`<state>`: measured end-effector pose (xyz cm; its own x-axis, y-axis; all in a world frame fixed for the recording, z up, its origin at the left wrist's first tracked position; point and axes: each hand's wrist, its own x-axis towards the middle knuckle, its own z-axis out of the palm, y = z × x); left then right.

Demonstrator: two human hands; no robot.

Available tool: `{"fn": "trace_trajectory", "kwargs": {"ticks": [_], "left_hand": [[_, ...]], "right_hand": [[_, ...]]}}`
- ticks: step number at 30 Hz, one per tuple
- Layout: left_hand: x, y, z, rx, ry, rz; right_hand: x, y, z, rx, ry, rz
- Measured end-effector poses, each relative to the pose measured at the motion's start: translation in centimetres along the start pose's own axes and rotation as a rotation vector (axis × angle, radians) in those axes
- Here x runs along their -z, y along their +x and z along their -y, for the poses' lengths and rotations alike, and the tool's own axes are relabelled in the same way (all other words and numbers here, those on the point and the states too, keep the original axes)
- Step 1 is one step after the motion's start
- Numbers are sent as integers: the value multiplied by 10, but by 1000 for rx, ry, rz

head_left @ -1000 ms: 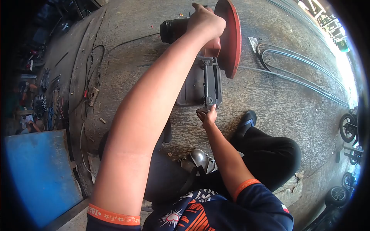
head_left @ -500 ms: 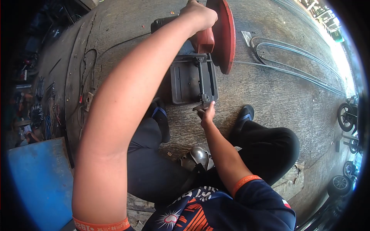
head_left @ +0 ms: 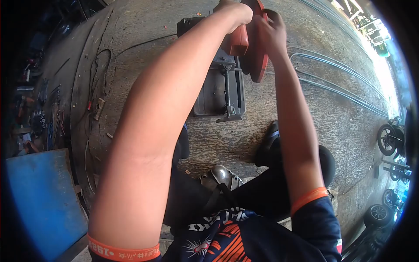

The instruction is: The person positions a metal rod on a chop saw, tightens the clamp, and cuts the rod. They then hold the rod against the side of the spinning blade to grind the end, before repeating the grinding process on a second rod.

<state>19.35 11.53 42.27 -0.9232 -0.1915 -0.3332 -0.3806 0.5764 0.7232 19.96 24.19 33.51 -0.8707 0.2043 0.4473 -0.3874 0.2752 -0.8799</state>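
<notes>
A chop saw with a red guard [head_left: 261, 65] and a dark base [head_left: 209, 98] stands on the floor ahead of me. My left hand [head_left: 236, 13] is closed on top of the saw, by its red handle housing [head_left: 238, 41]; the fingers are mostly hidden at the frame's top edge. Against the right side of the guard is my right hand [head_left: 273, 30], its fingers bent round the upper rim and slightly blurred. The vise clamp [head_left: 229, 94] lies along the base, with neither hand on it.
Long thin rods [head_left: 345, 89] with bent ends lie on the floor to the right. A silver metal casing [head_left: 221, 175] sits between my legs. A blue panel [head_left: 43, 192] is at lower left, near scattered tools. Motorcycle wheels [head_left: 387, 139] line the right side.
My right hand has left the vise clamp's near end and moved up and right to the red guard. My left hand stays on the saw, shifted slightly right in view.
</notes>
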Motion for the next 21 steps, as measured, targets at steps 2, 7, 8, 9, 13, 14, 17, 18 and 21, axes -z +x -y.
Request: {"fn": "trace_trajectory", "kwargs": {"ticks": [2, 7, 8, 9, 13, 14, 17, 18, 21], "left_hand": [[-4, 4, 0, -15, 32, -83], [-6, 13, 12, -132, 86, -14], [-8, 12, 13, -81, 25, -42], [-9, 10, 15, -30, -36, -70], [-25, 24, 42, -220, -147, -121], [-28, 25, 47, -202, -143, -140], [-28, 12, 51, -166, -124, -140], [-29, 8, 53, -180, -143, -186], [-23, -17, 51, -181, -113, -152]], "right_hand": [[-9, 14, 4, -37, -399, 115], [-10, 22, -15, 149, -459, 79], [-8, 27, -15, 103, -504, 132], [-7, 30, -15, 58, -547, 185], [-14, 23, -7, 46, -526, 93], [-13, 17, -6, -50, -497, 93], [-11, 5, -7, -120, -422, 96], [-12, 4, -20, -87, -398, 113], [-8, -9, -11, -90, -395, 125]]}}
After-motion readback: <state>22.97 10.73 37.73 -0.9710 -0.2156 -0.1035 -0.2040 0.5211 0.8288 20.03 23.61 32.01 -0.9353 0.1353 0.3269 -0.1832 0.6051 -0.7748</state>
